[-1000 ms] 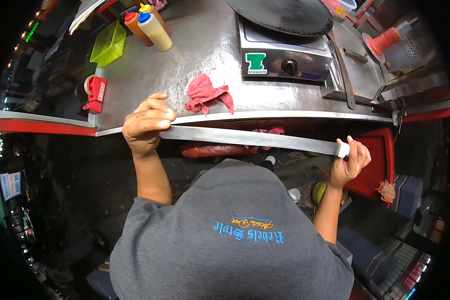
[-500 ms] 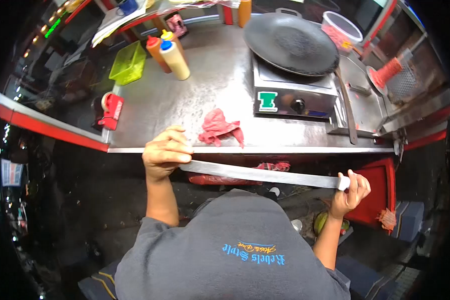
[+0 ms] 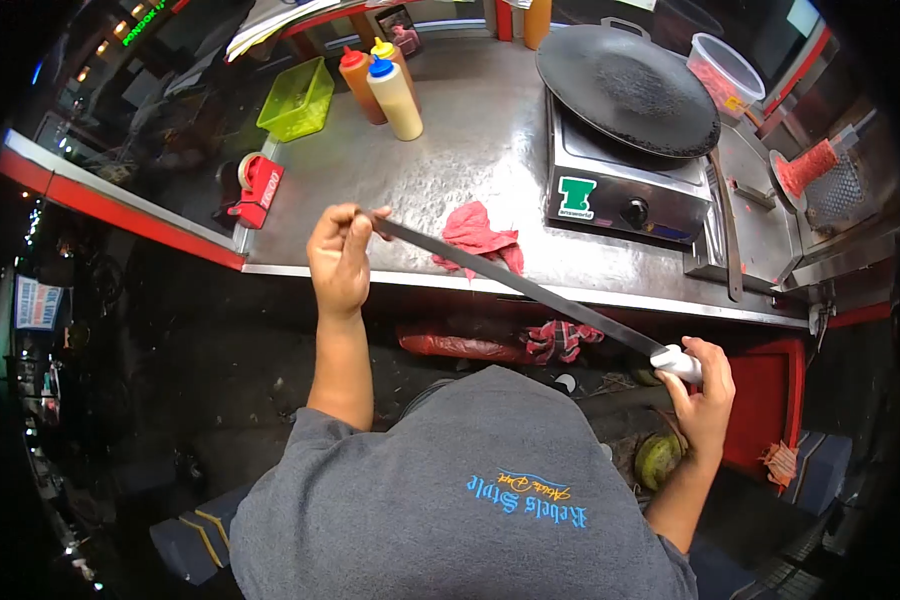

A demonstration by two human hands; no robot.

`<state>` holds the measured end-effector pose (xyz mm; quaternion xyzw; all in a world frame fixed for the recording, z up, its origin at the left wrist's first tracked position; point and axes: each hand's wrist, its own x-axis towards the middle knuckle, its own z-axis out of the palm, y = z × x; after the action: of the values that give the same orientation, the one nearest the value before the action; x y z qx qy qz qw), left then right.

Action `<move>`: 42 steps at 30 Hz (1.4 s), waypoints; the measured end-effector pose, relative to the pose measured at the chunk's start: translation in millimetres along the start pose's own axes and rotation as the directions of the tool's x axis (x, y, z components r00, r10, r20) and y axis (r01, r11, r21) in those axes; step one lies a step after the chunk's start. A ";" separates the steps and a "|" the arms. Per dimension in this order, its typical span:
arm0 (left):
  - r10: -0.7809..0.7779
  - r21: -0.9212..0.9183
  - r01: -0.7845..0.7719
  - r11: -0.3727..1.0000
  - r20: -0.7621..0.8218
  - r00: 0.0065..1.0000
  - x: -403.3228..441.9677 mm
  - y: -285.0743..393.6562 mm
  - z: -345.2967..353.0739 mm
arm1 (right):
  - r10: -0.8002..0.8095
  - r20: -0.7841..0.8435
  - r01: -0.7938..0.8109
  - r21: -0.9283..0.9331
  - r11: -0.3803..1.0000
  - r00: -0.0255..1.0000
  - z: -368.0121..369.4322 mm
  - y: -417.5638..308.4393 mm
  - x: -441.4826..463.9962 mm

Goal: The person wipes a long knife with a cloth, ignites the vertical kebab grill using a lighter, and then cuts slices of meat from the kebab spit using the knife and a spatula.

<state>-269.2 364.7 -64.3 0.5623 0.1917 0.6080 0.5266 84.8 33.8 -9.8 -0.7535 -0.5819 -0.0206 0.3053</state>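
Observation:
A long knife [image 3: 525, 287] slants across the front edge of the metal counter, its blade seen dark and narrow. My left hand [image 3: 345, 250] pinches the blade's far end between thumb and fingers. The white handle lies in the fingers of my right hand [image 3: 705, 385], lower and to the right. Behind the blade, on the counter, a crumpled red cloth [image 3: 478, 238] lies near the edge.
A griddle pan [image 3: 630, 90] sits on a stove [image 3: 620, 190]. Squeeze bottles [image 3: 395, 98], a green basket [image 3: 298, 100] and a red tape dispenser [image 3: 258, 190] stand at the left. A spatula [image 3: 727, 230] and meat on a spit [image 3: 808, 168] are at the right.
The blade has turned from its broad bright side to a narrow dark view and slants more. My left hand has risen relative to the counter edge. The whole view has shifted.

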 end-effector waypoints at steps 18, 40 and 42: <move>-0.427 -0.542 0.232 0.808 -0.267 0.864 19.7 5.4 -17.1 | -0.777 0.111 0.642 -0.641 0.420 0.620 -182.2 -121.0 78.8; -0.430 -0.591 0.265 0.762 -0.155 0.889 12.9 -23.2 -49.5 | -0.652 -0.572 0.751 -0.091 0.654 0.498 -89.3 -153.6 84.1; -0.436 -0.590 0.263 0.763 -0.170 0.884 12.4 -23.3 -49.1 | -0.697 -0.547 0.785 -0.111 0.609 0.464 -89.8 -149.2 86.9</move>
<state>-300.4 401.6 -92.0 0.2421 0.1878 0.6041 0.7357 9.1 85.8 161.8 -0.3591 -0.7393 -0.3166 0.4735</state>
